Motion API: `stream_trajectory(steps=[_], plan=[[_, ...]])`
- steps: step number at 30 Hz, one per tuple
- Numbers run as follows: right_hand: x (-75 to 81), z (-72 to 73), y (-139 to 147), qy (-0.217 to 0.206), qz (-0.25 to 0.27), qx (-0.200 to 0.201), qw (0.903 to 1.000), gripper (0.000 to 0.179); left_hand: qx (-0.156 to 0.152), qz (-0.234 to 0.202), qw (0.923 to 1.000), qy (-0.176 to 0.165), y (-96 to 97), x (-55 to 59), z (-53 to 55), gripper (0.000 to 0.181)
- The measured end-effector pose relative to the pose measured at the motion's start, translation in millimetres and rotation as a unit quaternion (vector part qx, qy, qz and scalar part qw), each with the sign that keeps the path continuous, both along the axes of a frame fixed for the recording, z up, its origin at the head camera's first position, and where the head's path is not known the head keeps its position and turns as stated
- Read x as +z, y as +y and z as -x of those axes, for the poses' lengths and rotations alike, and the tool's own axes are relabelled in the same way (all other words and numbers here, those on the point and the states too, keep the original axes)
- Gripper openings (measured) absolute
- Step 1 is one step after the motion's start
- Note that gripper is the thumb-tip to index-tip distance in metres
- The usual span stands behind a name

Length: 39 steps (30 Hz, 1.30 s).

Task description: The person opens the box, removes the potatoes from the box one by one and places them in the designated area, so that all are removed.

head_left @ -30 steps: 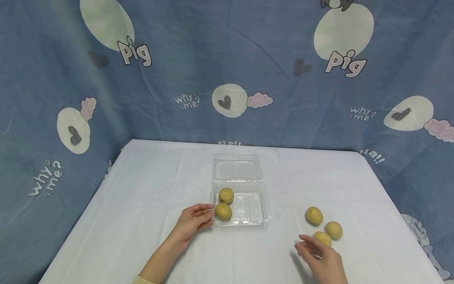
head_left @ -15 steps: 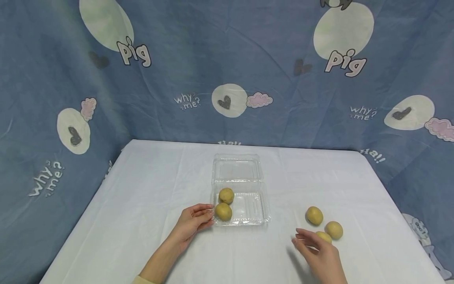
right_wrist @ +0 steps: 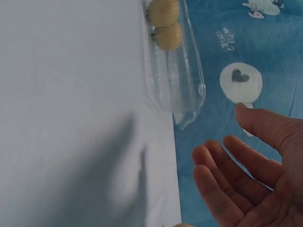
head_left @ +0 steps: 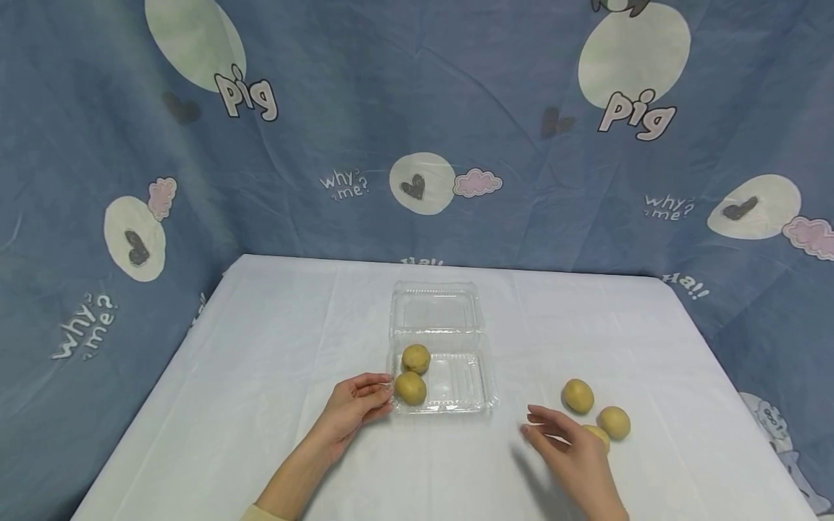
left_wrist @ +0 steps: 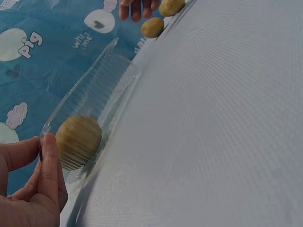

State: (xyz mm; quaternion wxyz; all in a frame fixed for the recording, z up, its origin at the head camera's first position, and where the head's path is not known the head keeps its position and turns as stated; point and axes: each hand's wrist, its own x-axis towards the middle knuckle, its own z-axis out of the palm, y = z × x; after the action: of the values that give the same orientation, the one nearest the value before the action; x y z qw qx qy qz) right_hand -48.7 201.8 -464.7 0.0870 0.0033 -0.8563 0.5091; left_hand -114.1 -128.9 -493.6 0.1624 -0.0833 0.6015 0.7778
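A clear plastic clamshell box [head_left: 456, 380] lies with its lid [head_left: 436, 311] folded back. Two round yellow-brown potatoes [head_left: 411, 388] sit along its left side, one behind the other. My left hand [head_left: 355, 409] pinches the box's left rim between thumb and fingers, as the left wrist view shows too. Over the cloth right of the box hovers my right hand [head_left: 573, 452], fingers loosely bent and holding nothing; its palm [right_wrist: 255, 184] is bare in the right wrist view. Just beyond it lie three more potatoes [head_left: 578, 396], the nearest partly hidden by the hand.
A white cloth [head_left: 293, 311] covers the table. Behind and at the sides hangs a blue printed curtain [head_left: 313, 108]. White cloth lies between the box and the loose potatoes.
My right hand has moved left and slightly away from me, off the loose potatoes and toward the box. The left hand, box and potatoes stay where they were.
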Motion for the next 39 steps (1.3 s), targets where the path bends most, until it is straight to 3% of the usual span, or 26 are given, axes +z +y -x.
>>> stream_trajectory(steps=[19, 39], plan=[[7.3, 18.5, -15.1, -0.028, -0.010, 0.020, 0.9994, 0.031, 0.002, 0.006, 1.0000, -0.003, 0.5, -1.2, 2.1, 0.038], [12.4, 33.2, -29.2, -0.010, 0.013, 0.053, 0.9984, 0.031, 0.004, 0.002, 1.0000, -0.009, -1.0, -3.2, 1.7, 0.038]])
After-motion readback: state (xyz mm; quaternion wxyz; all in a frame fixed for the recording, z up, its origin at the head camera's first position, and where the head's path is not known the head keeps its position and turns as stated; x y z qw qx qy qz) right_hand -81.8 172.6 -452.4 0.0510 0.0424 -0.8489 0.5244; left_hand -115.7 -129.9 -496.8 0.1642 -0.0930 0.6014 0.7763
